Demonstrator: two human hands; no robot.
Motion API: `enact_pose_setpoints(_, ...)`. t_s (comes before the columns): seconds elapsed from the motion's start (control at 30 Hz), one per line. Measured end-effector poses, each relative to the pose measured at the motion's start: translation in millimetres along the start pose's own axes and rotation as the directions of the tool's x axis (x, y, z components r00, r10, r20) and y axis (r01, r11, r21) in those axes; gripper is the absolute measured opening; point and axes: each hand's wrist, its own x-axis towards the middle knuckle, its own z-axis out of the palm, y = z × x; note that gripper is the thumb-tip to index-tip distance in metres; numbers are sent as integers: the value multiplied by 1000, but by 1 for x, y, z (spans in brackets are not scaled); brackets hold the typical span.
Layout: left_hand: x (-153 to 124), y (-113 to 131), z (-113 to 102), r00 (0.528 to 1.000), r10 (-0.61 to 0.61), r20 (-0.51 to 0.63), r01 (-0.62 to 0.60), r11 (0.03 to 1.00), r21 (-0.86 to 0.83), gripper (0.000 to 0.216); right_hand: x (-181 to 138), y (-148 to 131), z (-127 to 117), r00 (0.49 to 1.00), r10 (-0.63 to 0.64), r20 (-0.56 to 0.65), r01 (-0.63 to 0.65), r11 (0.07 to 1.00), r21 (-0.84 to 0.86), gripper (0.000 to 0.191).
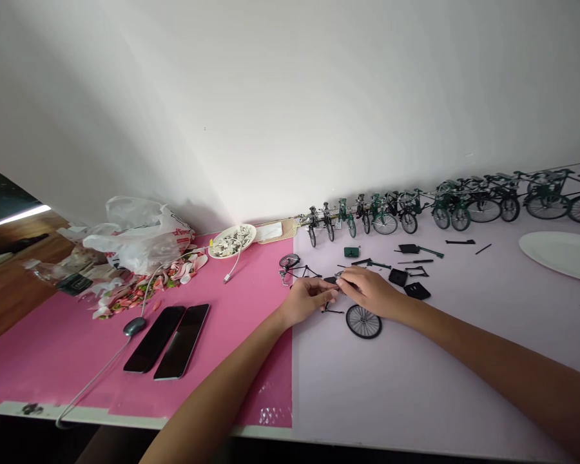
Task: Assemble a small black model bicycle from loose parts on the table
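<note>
My left hand [307,299] and my right hand [370,290] meet over the pale table, fingers pinched together on a small black bicycle part [330,281] held between them. A loose spoked wheel [363,321] lies just in front of my right hand. A second small wheel with a frame piece [290,263] rests behind my left hand. Several black and green model parts [406,270] are scattered beyond my right hand.
A row of finished green model bicycles [444,206] lines the wall. A white plate [560,254] sits at right. On the pink mat [232,322] lie two phones [169,340], a cable, a bowl of small parts [232,240] and plastic bags [135,238].
</note>
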Motion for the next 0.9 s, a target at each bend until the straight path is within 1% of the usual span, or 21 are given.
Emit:
enact_pose_setpoints(0.4, 1, -3, -1, 1000, 5, -12, -5, 1000, 13, 53, 0, 1, 0, 1000, -8, 3, 8, 1000, -6, 35)
enact_pose_setpoints(0.63, 0, 0, 0, 1000, 8, -6, -8, 1000, 25, 47, -1, 3, 1, 1000, -16, 6, 16, 1000, -20, 35)
enact_pose_setpoints(0.9, 0, 0, 1, 1000, 11, 0, -11, 999, 44, 45, 0, 0, -1, 1000, -29, 1, 29, 999, -26, 37)
